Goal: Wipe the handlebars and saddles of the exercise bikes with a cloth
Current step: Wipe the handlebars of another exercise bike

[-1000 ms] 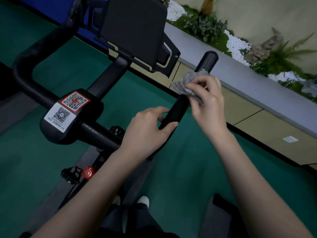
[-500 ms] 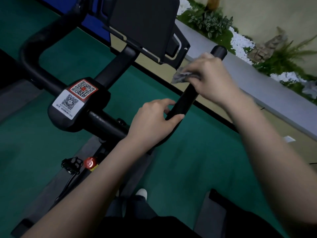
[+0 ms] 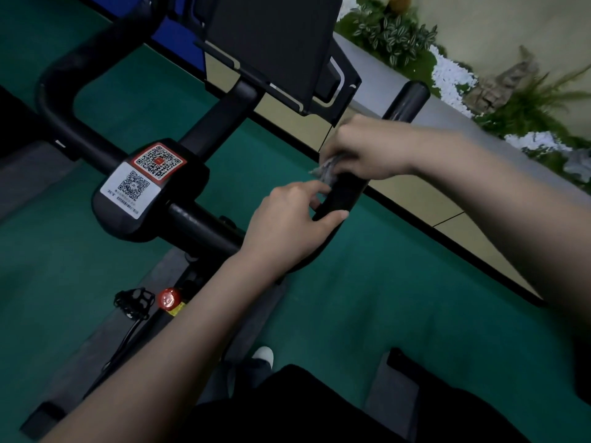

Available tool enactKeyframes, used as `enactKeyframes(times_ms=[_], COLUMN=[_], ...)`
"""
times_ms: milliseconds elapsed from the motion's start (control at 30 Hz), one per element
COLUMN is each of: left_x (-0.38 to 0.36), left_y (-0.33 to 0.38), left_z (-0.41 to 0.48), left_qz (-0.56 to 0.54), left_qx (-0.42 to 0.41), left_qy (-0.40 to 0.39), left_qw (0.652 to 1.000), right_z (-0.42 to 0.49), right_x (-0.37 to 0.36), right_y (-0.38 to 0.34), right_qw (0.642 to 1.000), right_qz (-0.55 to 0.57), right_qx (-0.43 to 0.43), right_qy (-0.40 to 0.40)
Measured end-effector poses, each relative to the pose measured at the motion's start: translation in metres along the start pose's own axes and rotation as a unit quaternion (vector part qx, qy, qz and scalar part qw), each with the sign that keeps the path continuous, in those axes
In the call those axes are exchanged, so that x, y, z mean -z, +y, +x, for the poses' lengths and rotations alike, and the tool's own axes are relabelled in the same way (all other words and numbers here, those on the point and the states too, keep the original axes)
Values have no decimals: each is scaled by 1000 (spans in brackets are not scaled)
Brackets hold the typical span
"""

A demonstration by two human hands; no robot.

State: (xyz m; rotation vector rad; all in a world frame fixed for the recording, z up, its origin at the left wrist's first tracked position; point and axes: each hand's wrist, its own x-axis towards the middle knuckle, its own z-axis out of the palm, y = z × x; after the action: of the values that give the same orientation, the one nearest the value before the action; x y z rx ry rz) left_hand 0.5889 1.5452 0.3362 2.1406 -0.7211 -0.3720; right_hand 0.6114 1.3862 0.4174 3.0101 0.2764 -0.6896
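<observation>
The black handlebar (image 3: 406,99) of the exercise bike carries a centre block with two QR-code stickers (image 3: 147,174). To the right of that block, the left hand (image 3: 292,227) is curled round the bend of the bar, with the thumb lying across its top. Further right and a little beyond, the right hand (image 3: 367,151) is closed over a crumpled grey cloth (image 3: 329,170) and presses it on the bar's right horn. A tablet holder (image 3: 275,43) rises behind the block. A red knob (image 3: 169,298) and a pedal (image 3: 132,298) sit below it, above the green floor (image 3: 399,298).

Bare forearms (image 3: 192,314), dark clothing (image 3: 287,407) (one white shoe (image 3: 264,354))
</observation>
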Motion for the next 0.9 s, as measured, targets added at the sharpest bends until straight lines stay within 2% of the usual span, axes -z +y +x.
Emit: enactKeyframes(times_ms=[133, 300, 467, 567, 667, 833, 900], left_x=[0, 1, 0, -2, -7, -11, -11], left_y=[-1, -2, 3, 8, 14, 18, 17], left_z=[1, 3, 7, 16, 24, 30, 29], left_qz=[-1, 0, -13, -24, -32, -57, -65], left_qx=[-2, -2, -10, -24, -23, -15, -12], left_qy=[1, -19, -27, -33, -36, -25, -22], left_qw=[1000, 1000, 1000, 999, 999, 998, 998], right_z=[0, 3, -6, -15, -26, -34, -32], right_x=[4, 9, 0, -6, -20, -56, -61], right_y=[-3, 8, 11, 27, 31, 24, 30], right_qw=[999, 998, 998, 984, 951, 910, 877], right_qz=[8, -61, -59, -87, -66, -37, -26], right_qx=[17, -34, -2, 6, -22, 0, -27], right_qy=[-40, 3, 37, 155, 301, 412, 478])
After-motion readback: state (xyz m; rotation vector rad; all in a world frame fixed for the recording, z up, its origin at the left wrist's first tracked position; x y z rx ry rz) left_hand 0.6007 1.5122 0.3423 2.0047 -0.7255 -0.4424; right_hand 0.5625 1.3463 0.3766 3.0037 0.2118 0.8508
